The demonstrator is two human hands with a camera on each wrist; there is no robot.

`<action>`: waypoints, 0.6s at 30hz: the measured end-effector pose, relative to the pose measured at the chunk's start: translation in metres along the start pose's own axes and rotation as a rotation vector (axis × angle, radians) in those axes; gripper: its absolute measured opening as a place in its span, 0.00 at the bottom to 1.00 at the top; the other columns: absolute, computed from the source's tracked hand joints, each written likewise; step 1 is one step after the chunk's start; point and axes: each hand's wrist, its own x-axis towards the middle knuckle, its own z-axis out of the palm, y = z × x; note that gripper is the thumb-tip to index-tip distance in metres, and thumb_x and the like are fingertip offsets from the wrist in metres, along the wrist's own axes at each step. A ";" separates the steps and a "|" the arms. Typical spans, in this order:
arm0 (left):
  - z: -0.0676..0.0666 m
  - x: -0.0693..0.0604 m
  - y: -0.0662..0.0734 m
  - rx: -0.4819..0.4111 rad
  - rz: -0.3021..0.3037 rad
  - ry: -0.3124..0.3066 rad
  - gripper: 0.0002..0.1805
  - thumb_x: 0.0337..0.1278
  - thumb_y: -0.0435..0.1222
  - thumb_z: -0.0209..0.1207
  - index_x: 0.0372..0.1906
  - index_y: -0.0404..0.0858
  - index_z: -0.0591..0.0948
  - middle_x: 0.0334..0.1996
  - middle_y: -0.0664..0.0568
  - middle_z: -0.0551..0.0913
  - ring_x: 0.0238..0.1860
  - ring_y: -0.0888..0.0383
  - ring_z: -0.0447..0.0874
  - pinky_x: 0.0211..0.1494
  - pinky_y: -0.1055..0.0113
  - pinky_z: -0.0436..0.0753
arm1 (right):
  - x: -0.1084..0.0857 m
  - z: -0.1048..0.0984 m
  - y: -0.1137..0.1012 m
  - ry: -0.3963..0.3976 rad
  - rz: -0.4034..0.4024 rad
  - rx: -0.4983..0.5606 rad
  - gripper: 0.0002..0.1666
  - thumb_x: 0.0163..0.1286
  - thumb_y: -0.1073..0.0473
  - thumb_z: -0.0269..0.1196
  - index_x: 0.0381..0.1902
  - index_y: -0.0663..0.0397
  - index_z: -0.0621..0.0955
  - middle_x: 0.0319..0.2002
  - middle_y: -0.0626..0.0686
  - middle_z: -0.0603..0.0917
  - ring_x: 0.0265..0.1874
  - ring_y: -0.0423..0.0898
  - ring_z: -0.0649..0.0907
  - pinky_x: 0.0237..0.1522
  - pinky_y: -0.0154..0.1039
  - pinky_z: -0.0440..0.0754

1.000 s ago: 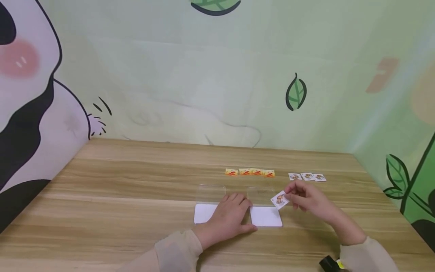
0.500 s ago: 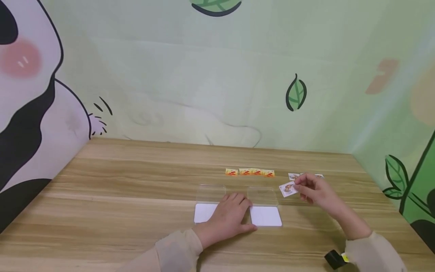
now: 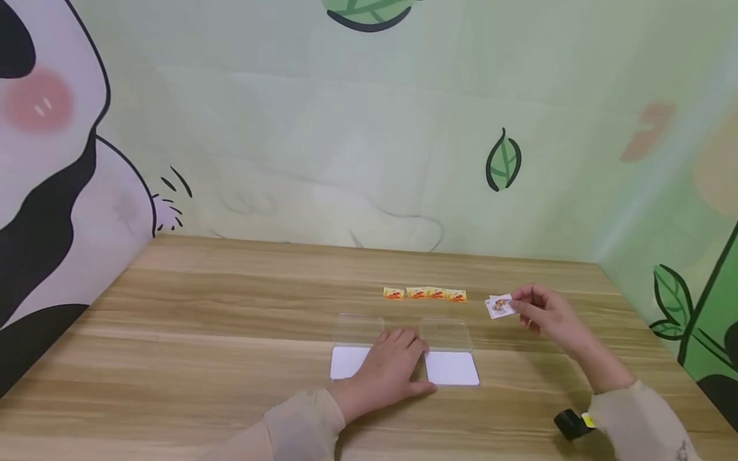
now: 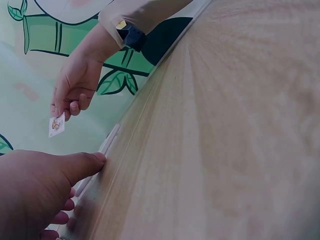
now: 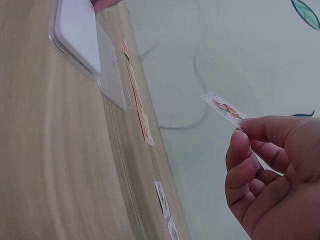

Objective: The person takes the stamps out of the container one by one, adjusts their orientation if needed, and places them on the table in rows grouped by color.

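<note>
My right hand (image 3: 550, 315) pinches a small white picture card (image 3: 500, 307) between thumb and fingers, raised off the table; the right wrist view shows the card (image 5: 223, 107) tilted. White cards (image 5: 162, 198) lie below on the table, mostly hidden behind hand and held card in the head view. My left hand (image 3: 387, 365) rests between two flat white cases, its fingers extended and its thumb by the right case (image 3: 451, 368). It covers part of the left case (image 3: 348, 362). Both cases have clear lids (image 3: 445, 334) folded back on the table.
Several yellow-and-red cards (image 3: 436, 293) lie in a row behind the cases. A painted wall (image 3: 323, 141) rises at the table's (image 3: 202, 333) back edge. A black device (image 3: 571, 424) sits at the right sleeve.
My right hand has moved away from the right case, back and to the right with the picture card, to above the row of white cards. The left hand stays in place.
</note>
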 end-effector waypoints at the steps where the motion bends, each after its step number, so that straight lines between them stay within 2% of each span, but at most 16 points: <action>1: 0.000 0.000 0.000 0.000 0.000 0.001 0.32 0.49 0.61 0.63 0.52 0.43 0.78 0.53 0.54 0.76 0.59 0.55 0.72 0.68 0.55 0.71 | 0.001 -0.002 0.002 0.008 0.001 0.006 0.15 0.74 0.62 0.53 0.48 0.73 0.70 0.25 0.43 0.74 0.23 0.38 0.74 0.21 0.32 0.73; 4: 0.001 -0.001 0.000 0.000 0.002 0.008 0.32 0.49 0.61 0.63 0.52 0.43 0.78 0.52 0.54 0.76 0.59 0.55 0.72 0.68 0.55 0.70 | 0.005 -0.008 0.008 0.027 0.009 0.026 0.13 0.74 0.63 0.52 0.46 0.72 0.71 0.25 0.40 0.74 0.22 0.36 0.74 0.21 0.31 0.73; 12: 0.003 -0.002 -0.001 0.003 0.007 0.018 0.32 0.49 0.61 0.63 0.52 0.43 0.77 0.53 0.54 0.76 0.59 0.56 0.72 0.68 0.55 0.70 | 0.010 -0.027 0.025 0.066 0.040 0.040 0.05 0.73 0.61 0.54 0.41 0.58 0.75 0.24 0.38 0.75 0.22 0.35 0.75 0.22 0.30 0.75; 15: 0.003 -0.001 -0.001 0.003 0.009 0.021 0.32 0.49 0.61 0.63 0.52 0.43 0.77 0.53 0.54 0.76 0.58 0.56 0.72 0.68 0.55 0.70 | 0.011 -0.031 0.030 0.074 0.052 0.030 0.06 0.73 0.61 0.54 0.41 0.58 0.75 0.24 0.38 0.76 0.22 0.34 0.76 0.21 0.30 0.75; 18: 0.003 -0.001 -0.002 0.001 0.009 0.021 0.31 0.49 0.61 0.63 0.52 0.43 0.77 0.53 0.54 0.76 0.58 0.56 0.72 0.68 0.55 0.70 | 0.014 -0.035 0.034 0.075 0.074 0.012 0.09 0.73 0.60 0.54 0.43 0.62 0.74 0.24 0.37 0.76 0.22 0.34 0.76 0.21 0.30 0.75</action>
